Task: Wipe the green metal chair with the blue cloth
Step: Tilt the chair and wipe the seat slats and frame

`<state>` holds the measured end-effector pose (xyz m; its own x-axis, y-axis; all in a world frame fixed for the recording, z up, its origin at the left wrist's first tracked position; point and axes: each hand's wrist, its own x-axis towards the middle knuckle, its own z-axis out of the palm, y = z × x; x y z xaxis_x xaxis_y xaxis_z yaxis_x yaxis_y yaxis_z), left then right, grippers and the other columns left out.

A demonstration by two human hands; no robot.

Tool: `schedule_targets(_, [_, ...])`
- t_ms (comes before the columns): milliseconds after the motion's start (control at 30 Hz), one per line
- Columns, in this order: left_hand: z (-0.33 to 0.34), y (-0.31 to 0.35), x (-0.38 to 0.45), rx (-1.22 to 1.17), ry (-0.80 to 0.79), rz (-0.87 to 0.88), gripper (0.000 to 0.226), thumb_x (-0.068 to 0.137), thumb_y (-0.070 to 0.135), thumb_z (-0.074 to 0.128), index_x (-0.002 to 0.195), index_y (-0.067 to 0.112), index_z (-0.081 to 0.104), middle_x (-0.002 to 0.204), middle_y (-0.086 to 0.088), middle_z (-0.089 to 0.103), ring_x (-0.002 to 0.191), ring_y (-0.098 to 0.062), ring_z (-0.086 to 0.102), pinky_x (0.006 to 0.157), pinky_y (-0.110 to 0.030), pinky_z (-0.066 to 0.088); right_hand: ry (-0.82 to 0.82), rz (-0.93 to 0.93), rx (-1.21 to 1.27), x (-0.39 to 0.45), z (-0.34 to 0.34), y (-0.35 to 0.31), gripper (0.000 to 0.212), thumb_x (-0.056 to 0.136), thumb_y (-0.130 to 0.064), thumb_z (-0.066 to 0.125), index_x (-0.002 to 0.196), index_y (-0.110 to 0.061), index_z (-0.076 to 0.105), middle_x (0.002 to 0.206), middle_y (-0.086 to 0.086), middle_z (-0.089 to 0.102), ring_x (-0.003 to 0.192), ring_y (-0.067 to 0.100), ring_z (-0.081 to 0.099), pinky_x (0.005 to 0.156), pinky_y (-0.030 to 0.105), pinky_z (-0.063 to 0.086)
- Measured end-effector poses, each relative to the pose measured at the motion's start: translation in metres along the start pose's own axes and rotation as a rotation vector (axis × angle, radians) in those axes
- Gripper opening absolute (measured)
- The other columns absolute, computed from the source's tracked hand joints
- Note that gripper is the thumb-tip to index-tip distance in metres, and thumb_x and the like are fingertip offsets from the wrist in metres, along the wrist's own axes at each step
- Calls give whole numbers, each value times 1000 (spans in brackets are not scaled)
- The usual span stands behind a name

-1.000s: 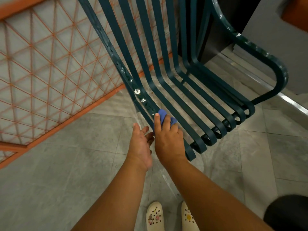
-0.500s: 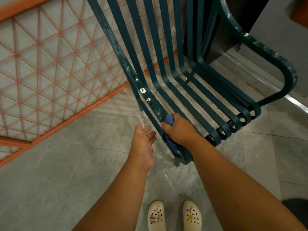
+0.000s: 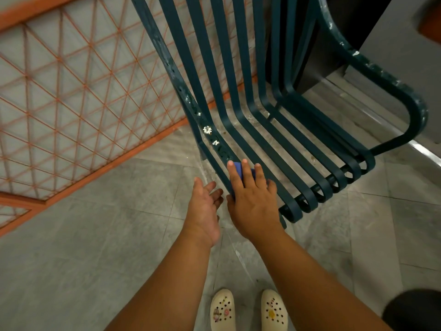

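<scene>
Down at the front left of the seat, the blue cloth lies pressed on the outermost left slat of the green metal chair, only a small patch of it showing between and beyond the fingers that cover it. The right hand lies palm-down on top of the cloth, fingers spread and curled over it so that they clamp it against the slat, with the thumb reaching down the slat's outer side. Just ahead of the fingertips, that same slat carries white paint chips and scuffs running up toward the backrest. The chair's flat slats sweep down from the backrest, bend into the seat and end in rolled curls at the front edge, just right of the hand; a curved armrest with flecked paint loops along the chair's far right side. The left hand hovers just beside the right one, off the chair's left edge, open with fingers loosely apart and holding nothing. Beneath everything lies a grey tiled floor, and an orange lattice railing stands behind the chair on the left. At the bottom edge, two cream perforated clogs point toward the chair
</scene>
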<state>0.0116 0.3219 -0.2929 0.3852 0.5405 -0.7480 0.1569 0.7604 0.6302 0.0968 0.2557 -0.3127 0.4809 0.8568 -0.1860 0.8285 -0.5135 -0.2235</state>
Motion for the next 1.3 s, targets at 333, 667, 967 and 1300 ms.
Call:
schedule_targets(333, [6, 8, -1, -79, -77, 13, 72, 95, 63, 16, 147, 17, 32, 151, -5, 35, 139, -23, 33, 117, -46, 13, -87, 3, 381, 5, -3, 26, 58, 104, -33, 31, 154, -26, 3, 163, -2, 1, 148, 23, 15, 116, 35, 22])
schedule_targets(667, [17, 17, 13, -63, -162, 51, 58, 97, 57, 24, 134, 19, 49, 121, 2, 61, 112, -16, 57, 92, -35, 44, 34, -210, 318, -11, 8, 36, 76, 95, -18, 53, 153, -19, 5, 162, -1, 2, 149, 18, 5, 120, 33, 12])
schedule_targets(967, [19, 32, 33, -10, -105, 29, 61, 95, 62, 23, 116, 21, 62, 113, 1, 67, 111, -19, 59, 87, -36, 45, -36, -132, 250, 39, -10, 9, 66, 101, -28, 42, 154, -15, 5, 163, 5, -6, 149, 24, -5, 122, 40, 6])
schedule_targets(1300, [22, 39, 35, -38, -42, 22, 70, 96, 59, 25, 136, 7, 47, 133, -8, 56, 119, -19, 52, 105, -35, 35, -142, -43, 342, 46, -16, 15, 62, 105, -31, 30, 154, -11, -1, 163, 8, -2, 149, 20, 3, 117, 26, 6])
